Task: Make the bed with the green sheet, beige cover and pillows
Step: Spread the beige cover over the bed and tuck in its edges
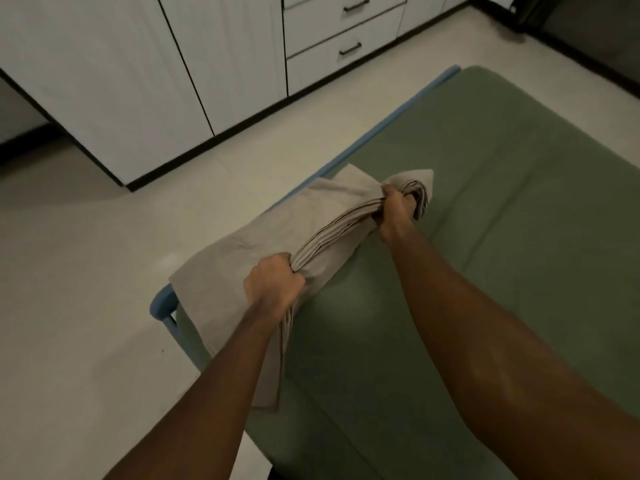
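Observation:
A green sheet [485, 237] lies flat over the mattress of the bed, with long fold creases running along it. The beige cover [256, 244], still folded in layers, hangs over the bed's left edge. My left hand [273, 284] grips the bunched folded edge at its near end. Farther along the same edge, my right hand [396, 207] grips the far corner, fingers curled round the layers. No pillows are in view.
The blue bed frame [162, 303] shows along the left side and near corner. White cabinets [138, 81] with drawers [346, 32] stand beyond a strip of pale tiled floor [86, 289]. A dark area [588, 26] lies at the top right.

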